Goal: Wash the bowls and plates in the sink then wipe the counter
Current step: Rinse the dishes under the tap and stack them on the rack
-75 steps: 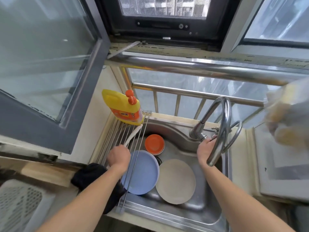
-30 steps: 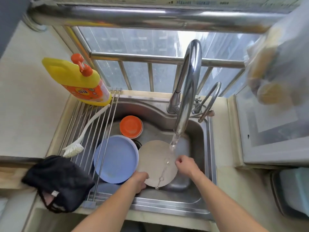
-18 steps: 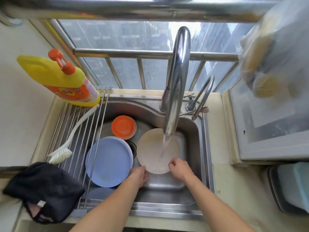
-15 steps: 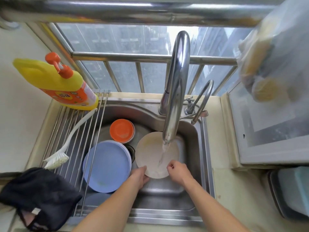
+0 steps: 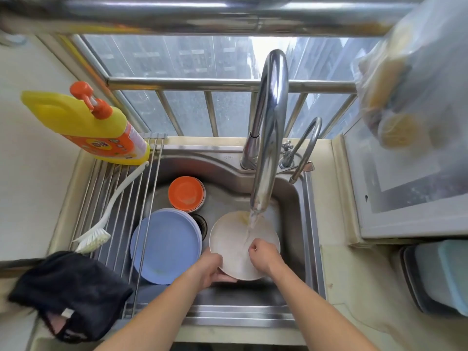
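Observation:
A beige plate [image 5: 231, 239] is held in the steel sink [image 5: 298, 198] under water running from the tall faucet [image 5: 268, 138]. My left hand [image 5: 210, 267] grips the plate's near left rim. My right hand [image 5: 264, 254] lies on the plate's face with curled fingers, rubbing it in the stream. A blue plate [image 5: 166, 245] leans at the sink's left. An orange bowl [image 5: 186, 192] sits behind it, stacked on another.
A roll-up wire rack [image 5: 119, 198] covers the sink's left side, with a white dish brush [image 5: 101, 224] and a yellow detergent bottle [image 5: 86, 125] on it. A black cloth [image 5: 68, 290] lies at the near left. The counter [image 5: 354, 300] runs to the right. A plastic bag [image 5: 410, 72] hangs at upper right.
My hands left the rack and the tap, the water came on, and both hands took the beige plate. It has since been lifted and tilted under the stream.

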